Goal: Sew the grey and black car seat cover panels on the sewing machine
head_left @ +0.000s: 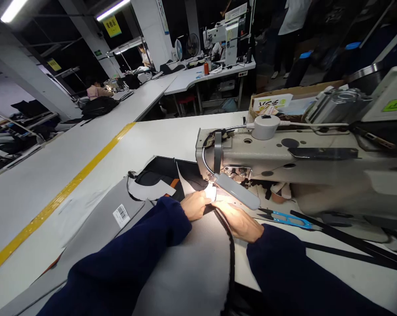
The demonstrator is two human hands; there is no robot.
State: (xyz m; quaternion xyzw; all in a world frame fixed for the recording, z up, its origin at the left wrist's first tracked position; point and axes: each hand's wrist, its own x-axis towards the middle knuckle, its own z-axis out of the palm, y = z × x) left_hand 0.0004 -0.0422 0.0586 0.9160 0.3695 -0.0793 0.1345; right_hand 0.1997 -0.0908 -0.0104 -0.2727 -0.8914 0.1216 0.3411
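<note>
Fabric (195,263) lies at the sewing machine (267,153). Left hand (195,205) and right hand (240,220) each have their grip pinched on it.

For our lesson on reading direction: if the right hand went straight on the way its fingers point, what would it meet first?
The right hand would probably meet the left hand first, near its fingertips, though depth there is unclear.

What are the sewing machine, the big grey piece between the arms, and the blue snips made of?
Sewing machine: probably painted metal, with a hard, slightly shiny grey surface.

Grey piece: looks like fabric, perhaps padded; it's matte and curves softly.

Blue snips: the bright, even colour suggests plastic, or maybe painted metal; I can't be sure.
</note>
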